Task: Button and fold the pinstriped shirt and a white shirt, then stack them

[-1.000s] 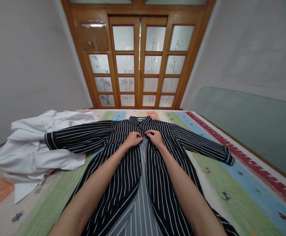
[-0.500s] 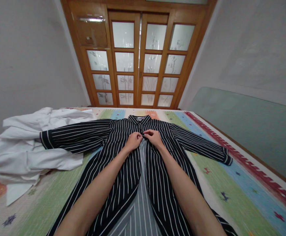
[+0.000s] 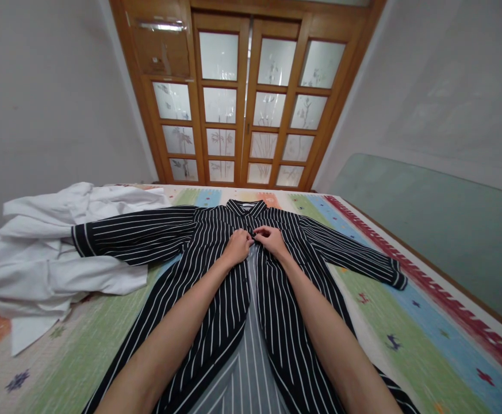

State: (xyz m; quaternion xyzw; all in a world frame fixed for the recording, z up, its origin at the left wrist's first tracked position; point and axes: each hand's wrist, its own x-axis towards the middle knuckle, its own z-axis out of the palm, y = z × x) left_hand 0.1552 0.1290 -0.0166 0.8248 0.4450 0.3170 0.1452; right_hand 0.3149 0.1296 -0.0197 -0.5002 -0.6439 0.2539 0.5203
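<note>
Left hand and right hand pinch striped shirt at its front opening, six o'clock from collar; best to align both edges, fabric slack.

Lt. dim, brightest thru door panes; edges stretched.

Bare forearms, bare hands

Glazed wooden doors stand between grey walls.
</note>
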